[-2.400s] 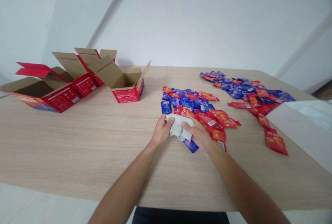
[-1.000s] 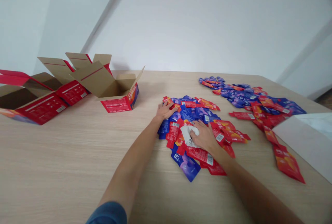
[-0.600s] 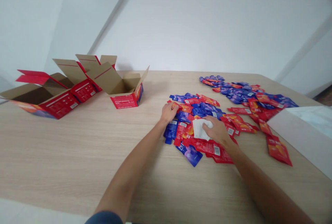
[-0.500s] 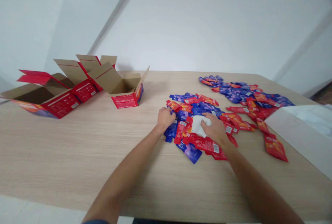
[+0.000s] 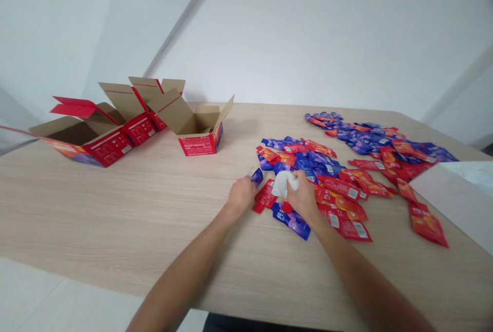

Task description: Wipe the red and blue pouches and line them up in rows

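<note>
A heap of red and blue sachets (image 5: 319, 173) lies on the wooden table (image 5: 115, 203) in front of me. My left hand (image 5: 241, 196) is closed on a blue sachet (image 5: 257, 176) at the heap's left edge, lifting it a little. My right hand (image 5: 302, 196) is closed on a crumpled white cloth (image 5: 281, 184), pressed onto the near sachets. A red sachet (image 5: 265, 197) and a blue one (image 5: 295, 221) lie between and just under my hands.
A second heap of sachets (image 5: 377, 139) spreads at the far right. Open red cardboard boxes stand at the far left: a small one (image 5: 200, 132) nearest, larger ones (image 5: 92, 134) behind. A white sheet (image 5: 454, 193) lies at the right edge.
My left hand has drawn back from the heap's far side to its near left edge and closed on a blue sachet. My right hand with the cloth has shifted slightly left.
</note>
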The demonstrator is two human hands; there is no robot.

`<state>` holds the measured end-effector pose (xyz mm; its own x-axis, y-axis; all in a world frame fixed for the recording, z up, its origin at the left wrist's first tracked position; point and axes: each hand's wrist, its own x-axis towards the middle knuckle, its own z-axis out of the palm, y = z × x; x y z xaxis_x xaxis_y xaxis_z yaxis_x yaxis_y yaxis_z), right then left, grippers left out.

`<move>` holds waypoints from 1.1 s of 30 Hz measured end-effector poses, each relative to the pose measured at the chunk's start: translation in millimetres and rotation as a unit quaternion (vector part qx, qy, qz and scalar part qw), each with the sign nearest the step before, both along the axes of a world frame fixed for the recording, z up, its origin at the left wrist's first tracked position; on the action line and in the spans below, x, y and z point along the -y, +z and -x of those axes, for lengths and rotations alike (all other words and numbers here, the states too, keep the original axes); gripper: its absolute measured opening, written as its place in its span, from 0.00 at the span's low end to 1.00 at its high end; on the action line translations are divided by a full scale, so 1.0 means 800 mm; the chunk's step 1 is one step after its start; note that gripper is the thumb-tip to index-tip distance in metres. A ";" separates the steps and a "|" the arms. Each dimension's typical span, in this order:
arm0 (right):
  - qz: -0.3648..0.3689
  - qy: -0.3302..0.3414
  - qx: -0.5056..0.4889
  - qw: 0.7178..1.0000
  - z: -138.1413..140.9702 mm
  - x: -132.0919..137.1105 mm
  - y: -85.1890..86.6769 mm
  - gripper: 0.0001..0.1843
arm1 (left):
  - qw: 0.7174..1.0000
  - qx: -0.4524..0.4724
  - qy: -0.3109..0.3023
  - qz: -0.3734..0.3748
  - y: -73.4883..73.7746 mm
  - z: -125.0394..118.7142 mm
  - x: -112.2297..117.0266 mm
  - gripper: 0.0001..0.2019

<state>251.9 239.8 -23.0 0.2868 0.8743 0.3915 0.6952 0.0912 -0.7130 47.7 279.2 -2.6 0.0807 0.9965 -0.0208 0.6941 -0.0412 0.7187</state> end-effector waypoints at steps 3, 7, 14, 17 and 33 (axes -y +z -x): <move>-0.081 0.040 0.009 0.996 0.008 0.009 -0.005 0.14 | 0.996 0.084 0.003 0.021 -0.002 0.009 0.000 0.11; -0.186 0.139 0.047 0.972 0.028 0.026 -0.007 0.20 | 0.908 0.409 -0.011 0.095 -0.005 -0.006 0.020 0.14; -0.123 0.221 0.148 0.956 0.052 0.049 0.000 0.22 | 0.768 0.609 -0.095 0.175 -0.001 -0.023 0.050 0.32; -0.098 0.238 0.144 0.956 0.048 0.051 -0.007 0.25 | 0.769 0.604 -0.137 0.158 -0.002 -0.019 0.050 0.39; -0.059 0.233 0.215 0.947 0.034 0.048 -0.002 0.47 | 0.796 0.562 -0.165 0.152 -0.016 -0.023 0.049 0.45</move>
